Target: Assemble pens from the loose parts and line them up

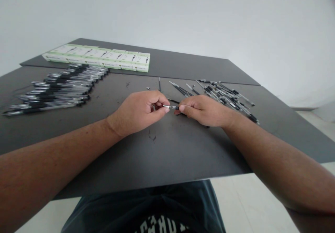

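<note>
Over the middle of the grey table (162, 159), both hands meet at one pen (173, 107). My left hand (141, 108) pinches its silvery tip end between thumb and fingertips. The other end sits in my right hand (205, 110), whose fingers wrap around the barrel and hide most of it. Just beyond the hands lie some thin dark pen refills (180, 88), partly covered by my right hand. A small pen tip (148, 88) rests on the table past my left hand.
To the left, a long row of black-gripped clear pens (60, 88) is heaped together. Behind it stand several green-and-white boxes (125, 57) side by side. A loose pile of pens and parts (227, 95) spreads at the right. One thin refill (159, 83) points away from me.
</note>
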Available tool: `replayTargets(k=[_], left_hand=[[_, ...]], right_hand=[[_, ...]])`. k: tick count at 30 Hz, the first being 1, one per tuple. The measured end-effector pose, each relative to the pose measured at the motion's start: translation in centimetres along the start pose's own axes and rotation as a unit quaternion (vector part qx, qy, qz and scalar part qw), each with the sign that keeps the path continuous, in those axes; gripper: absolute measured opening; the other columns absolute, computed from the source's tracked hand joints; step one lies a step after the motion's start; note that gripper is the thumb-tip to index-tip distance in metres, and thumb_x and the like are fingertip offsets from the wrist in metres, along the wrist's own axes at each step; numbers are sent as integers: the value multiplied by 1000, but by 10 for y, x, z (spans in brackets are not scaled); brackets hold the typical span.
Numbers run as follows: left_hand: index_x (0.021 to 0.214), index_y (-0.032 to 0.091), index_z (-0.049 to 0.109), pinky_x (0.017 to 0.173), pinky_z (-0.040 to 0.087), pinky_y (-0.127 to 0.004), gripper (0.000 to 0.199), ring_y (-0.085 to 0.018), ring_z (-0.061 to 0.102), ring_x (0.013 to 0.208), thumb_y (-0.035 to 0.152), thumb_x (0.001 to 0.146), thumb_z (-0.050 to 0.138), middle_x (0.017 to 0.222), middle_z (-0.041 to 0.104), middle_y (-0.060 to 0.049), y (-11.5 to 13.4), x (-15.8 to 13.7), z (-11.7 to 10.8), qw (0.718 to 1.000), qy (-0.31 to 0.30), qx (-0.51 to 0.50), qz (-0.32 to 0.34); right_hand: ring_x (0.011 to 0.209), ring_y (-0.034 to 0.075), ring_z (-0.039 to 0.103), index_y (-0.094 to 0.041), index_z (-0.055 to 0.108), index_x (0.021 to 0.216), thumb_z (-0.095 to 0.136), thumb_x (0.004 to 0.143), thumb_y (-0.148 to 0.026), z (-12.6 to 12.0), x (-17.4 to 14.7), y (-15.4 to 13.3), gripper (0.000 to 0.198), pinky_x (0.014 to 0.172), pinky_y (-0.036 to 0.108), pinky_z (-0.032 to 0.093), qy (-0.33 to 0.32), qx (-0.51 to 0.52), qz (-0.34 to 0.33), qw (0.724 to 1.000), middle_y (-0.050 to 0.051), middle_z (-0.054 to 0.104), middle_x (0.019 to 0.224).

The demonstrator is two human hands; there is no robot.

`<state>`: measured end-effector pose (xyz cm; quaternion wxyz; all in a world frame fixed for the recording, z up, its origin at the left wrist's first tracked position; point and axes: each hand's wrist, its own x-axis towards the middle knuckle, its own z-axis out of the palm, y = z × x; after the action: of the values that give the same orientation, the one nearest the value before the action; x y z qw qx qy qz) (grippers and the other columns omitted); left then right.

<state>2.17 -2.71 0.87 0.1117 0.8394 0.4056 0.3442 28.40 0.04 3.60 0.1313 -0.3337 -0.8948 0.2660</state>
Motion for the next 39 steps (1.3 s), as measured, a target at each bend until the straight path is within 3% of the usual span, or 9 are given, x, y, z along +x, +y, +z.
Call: replayTargets(k=[8, 24, 33, 39], left_hand=[[101, 24, 77, 73, 55, -29, 17, -17, 73, 75, 36, 94, 66, 86, 80, -1, 0, 1, 3, 999, -31, -4, 7], [101, 25, 79, 74, 52, -29, 18, -17, 71, 74, 36, 95, 67, 86, 80, -1, 0, 1, 2, 999, -49, 7, 19], [100, 24, 79, 75, 52, -30, 22, -19, 74, 82, 39, 96, 64, 90, 81, -2, -1, 3, 2, 998, -59, 14, 17], [114, 23, 76, 81, 57, -29, 28, -18, 76, 86, 38, 93, 66, 98, 83, -2, -1, 1, 1, 996, -80, -27, -14]], right_hand=[[87, 21, 68, -18, 78, 102, 46, 109, -45, 4, 0, -1, 43, 79, 31, 44, -12, -32, -1, 999, 6, 77, 92], [81, 20, 62, -19, 71, 90, 44, 110, -43, 5, 0, -8, 41, 75, 33, 41, -23, -66, 2, 998, 7, 73, 89], [89, 21, 70, -19, 79, 110, 52, 106, -33, 7, -2, -11, 31, 79, 31, 44, 17, -76, 2, 997, 7, 80, 99], [97, 23, 73, -17, 79, 116, 52, 106, -31, 10, -2, -9, 32, 85, 32, 48, 34, -110, -12, 993, 9, 82, 107]])
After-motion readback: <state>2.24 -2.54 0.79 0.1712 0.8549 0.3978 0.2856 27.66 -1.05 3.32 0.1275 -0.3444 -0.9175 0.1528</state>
